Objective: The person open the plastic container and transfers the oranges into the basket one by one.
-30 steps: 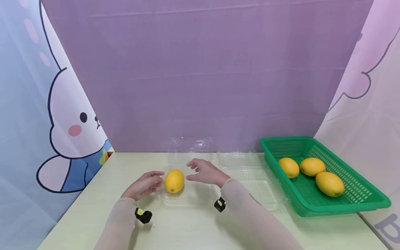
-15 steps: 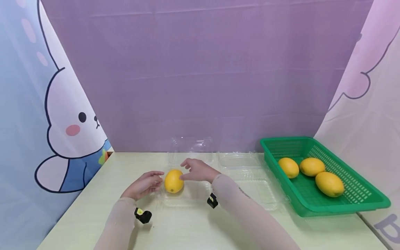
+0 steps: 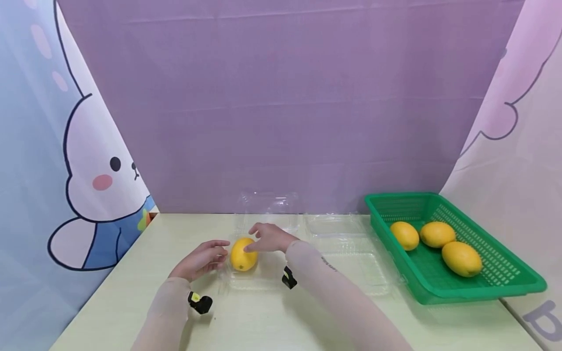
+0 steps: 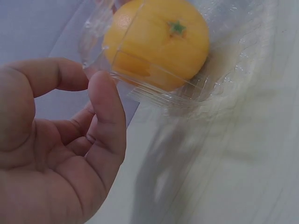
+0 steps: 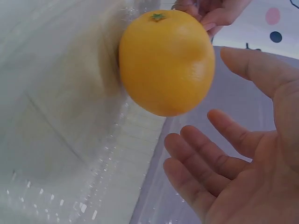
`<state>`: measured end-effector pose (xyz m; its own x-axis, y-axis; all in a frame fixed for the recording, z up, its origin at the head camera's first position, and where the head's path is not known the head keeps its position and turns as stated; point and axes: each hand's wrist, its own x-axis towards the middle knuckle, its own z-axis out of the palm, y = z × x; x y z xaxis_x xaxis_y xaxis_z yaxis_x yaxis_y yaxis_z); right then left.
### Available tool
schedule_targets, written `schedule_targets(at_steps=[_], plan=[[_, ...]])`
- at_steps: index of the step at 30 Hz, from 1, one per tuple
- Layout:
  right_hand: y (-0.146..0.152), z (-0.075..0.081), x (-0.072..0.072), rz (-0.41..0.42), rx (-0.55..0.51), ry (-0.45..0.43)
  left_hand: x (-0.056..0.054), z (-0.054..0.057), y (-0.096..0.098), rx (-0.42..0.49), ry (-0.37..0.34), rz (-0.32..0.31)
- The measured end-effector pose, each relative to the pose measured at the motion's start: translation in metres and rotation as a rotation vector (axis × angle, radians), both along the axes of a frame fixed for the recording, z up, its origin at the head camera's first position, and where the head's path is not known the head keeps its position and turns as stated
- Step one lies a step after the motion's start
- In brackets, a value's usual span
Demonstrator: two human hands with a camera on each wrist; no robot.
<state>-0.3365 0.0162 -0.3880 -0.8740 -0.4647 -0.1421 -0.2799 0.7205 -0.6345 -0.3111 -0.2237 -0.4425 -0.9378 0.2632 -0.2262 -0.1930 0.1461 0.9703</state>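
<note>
A yellow-orange fruit, an orange point(image 3: 241, 256) with a green star-shaped stem end, sits at the left side of an unfolded clear plastic clamshell box point(image 3: 276, 275). My left hand point(image 3: 202, 261) pinches the box's rim between thumb and a finger; its fingertips meet at the clear plastic point(image 4: 163, 95) in the left wrist view. From the other side my right hand point(image 3: 270, 238) reaches over the box, fingers spread and slightly bent. In the right wrist view a gap separates its thumb point(image 5: 250, 67) from the orange. Part of the fruit is behind that thumb in the head view.
Another unfolded clear plastic box point(image 3: 357, 270) lies just to the right. Beyond it, a green basket point(image 3: 439, 295) holds three similar fruits point(image 3: 462, 259). Purple cloth point(image 3: 281, 107) hangs behind the table.
My right hand has moved left, from beside the orange to over its right edge. The left hand and the orange have stayed almost where they were.
</note>
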Motion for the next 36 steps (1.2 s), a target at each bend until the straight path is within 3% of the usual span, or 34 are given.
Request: schedule_targets(at_steps=[21,36], plan=[[-0.019,-0.022,0.002,-0.05,0.004,-0.072,0.0,-0.002,-0.003,-0.012,0.014,-0.022],[-0.027,-0.022,0.013,-0.03,0.005,-0.058,0.0,-0.003,-0.003,-0.013,0.018,0.0]])
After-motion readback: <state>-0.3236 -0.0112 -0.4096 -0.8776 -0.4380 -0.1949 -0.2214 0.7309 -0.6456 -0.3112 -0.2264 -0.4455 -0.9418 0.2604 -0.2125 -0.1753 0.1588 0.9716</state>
